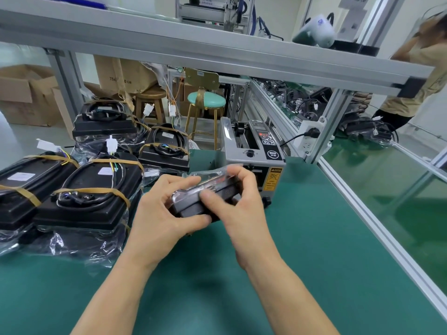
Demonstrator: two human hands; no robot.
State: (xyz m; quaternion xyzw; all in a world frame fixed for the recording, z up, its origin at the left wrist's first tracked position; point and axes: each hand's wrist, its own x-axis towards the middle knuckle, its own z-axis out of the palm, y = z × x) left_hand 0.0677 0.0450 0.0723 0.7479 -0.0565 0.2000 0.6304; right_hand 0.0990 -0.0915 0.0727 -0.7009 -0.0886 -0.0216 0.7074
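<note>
Film of a clear bag (pixel 212 171) covers a small black part (pixel 191 206) held at the middle of the frame. The left hand (pixel 157 211) curls round the part's left end, thumb underneath at the front and fingers over the top. The right hand (pixel 244 204) grips the right end, thumb pressed on the near face and fingers hooked over the bag's far edge. Both hands hold the part above the green bench (pixel 314 238), just in front of a grey tape machine (pixel 251 151) standing at centre. Left of the hands lie several black units (pixel 82 189), each bagged and bound with tan bands, with wires and white plugs sticking up. A teal stool (pixel 206 100) stands beyond the bench at upper centre, and cardboard boxes (pixel 24 93) sit at upper left. Another person (pixel 425 76) stands at the upper right edge of the frame
</note>
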